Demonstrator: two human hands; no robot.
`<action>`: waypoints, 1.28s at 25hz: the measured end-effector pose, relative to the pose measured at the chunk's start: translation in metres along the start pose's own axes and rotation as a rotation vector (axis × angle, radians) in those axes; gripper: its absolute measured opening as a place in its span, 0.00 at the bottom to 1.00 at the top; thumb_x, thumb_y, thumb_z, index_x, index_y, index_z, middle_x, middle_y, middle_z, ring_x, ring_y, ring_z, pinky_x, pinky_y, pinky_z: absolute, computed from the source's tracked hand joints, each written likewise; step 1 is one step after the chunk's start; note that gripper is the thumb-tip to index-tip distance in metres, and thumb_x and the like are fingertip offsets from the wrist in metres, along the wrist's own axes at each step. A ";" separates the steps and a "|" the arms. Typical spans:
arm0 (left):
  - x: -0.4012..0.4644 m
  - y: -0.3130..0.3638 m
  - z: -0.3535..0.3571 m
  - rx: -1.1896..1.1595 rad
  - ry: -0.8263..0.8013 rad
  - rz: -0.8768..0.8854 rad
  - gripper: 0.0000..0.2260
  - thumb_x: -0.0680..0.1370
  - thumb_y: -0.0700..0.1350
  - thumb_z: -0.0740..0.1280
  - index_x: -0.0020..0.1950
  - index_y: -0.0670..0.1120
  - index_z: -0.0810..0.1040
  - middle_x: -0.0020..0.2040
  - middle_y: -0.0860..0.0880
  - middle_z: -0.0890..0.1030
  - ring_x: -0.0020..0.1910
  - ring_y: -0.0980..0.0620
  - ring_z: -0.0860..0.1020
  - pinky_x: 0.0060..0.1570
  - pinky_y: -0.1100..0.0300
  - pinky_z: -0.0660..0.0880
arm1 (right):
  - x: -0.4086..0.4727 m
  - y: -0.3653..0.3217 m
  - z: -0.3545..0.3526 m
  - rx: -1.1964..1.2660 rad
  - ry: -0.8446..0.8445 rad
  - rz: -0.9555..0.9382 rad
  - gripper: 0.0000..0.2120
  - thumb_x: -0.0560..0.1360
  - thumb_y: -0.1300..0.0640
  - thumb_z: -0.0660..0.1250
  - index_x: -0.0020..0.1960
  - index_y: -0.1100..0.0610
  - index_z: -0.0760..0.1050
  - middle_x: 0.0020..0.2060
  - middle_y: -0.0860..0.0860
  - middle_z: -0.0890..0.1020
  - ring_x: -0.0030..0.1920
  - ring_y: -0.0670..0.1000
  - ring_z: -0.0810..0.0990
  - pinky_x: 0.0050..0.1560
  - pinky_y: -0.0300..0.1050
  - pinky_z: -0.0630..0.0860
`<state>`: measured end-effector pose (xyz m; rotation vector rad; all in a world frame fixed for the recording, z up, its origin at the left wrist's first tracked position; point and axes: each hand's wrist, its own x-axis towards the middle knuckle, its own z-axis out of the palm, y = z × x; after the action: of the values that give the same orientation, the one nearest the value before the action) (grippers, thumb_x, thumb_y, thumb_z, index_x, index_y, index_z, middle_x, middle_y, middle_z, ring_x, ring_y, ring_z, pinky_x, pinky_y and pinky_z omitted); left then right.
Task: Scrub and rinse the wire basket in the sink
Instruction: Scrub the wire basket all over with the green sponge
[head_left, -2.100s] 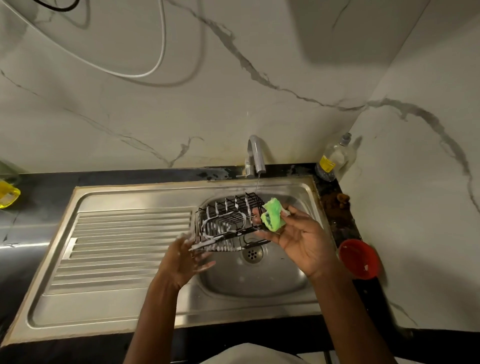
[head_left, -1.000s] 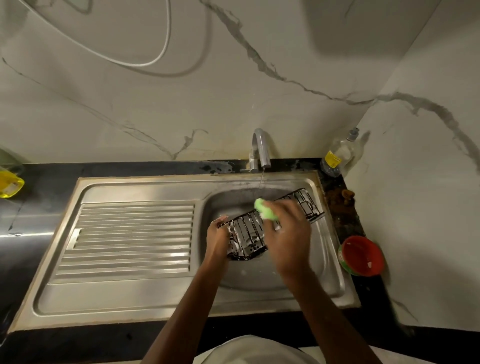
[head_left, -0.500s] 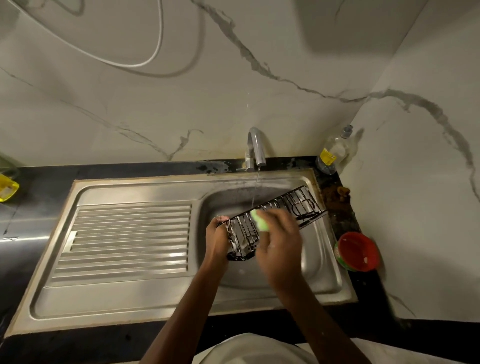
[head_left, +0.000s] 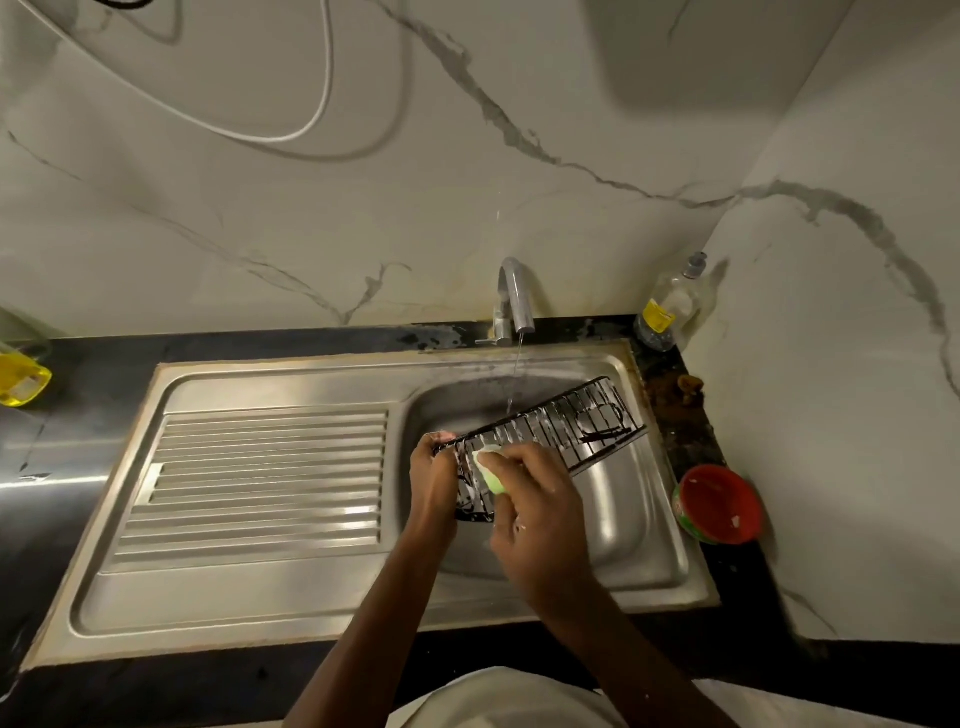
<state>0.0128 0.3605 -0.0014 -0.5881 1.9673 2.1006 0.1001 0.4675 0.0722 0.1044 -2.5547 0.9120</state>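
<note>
While water runs, bowl (head_left: 719, 503) flanks sink (head_left: 644, 545).

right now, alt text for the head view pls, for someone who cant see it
Over a steel sink, the left hand holds one end of a black wire basket while the right hand rubs a green sponge on it. A thin stream from the tap hits the basket.
</note>
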 end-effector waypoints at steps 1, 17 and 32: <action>0.000 0.000 -0.001 -0.004 0.005 0.001 0.09 0.71 0.44 0.63 0.48 0.45 0.78 0.41 0.47 0.79 0.40 0.48 0.78 0.41 0.54 0.76 | 0.003 0.003 -0.004 0.033 -0.004 -0.016 0.19 0.73 0.63 0.61 0.60 0.61 0.82 0.53 0.54 0.80 0.53 0.51 0.78 0.54 0.40 0.77; -0.006 0.005 0.002 -0.011 0.047 -0.104 0.10 0.75 0.40 0.62 0.53 0.43 0.79 0.54 0.34 0.82 0.49 0.40 0.82 0.56 0.35 0.81 | 0.030 0.064 -0.016 0.013 0.214 0.375 0.17 0.71 0.68 0.72 0.59 0.59 0.81 0.53 0.55 0.83 0.53 0.53 0.81 0.50 0.45 0.82; -0.001 0.006 0.006 -0.097 0.106 -0.200 0.22 0.67 0.48 0.61 0.57 0.42 0.80 0.55 0.40 0.84 0.53 0.40 0.82 0.52 0.43 0.81 | 0.025 0.048 -0.019 0.381 0.107 0.383 0.20 0.70 0.70 0.76 0.54 0.48 0.84 0.52 0.45 0.85 0.54 0.45 0.84 0.50 0.40 0.83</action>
<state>0.0104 0.3655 0.0048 -0.8927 1.7820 2.0879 0.0740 0.5181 0.0678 -0.3247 -2.3105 1.4982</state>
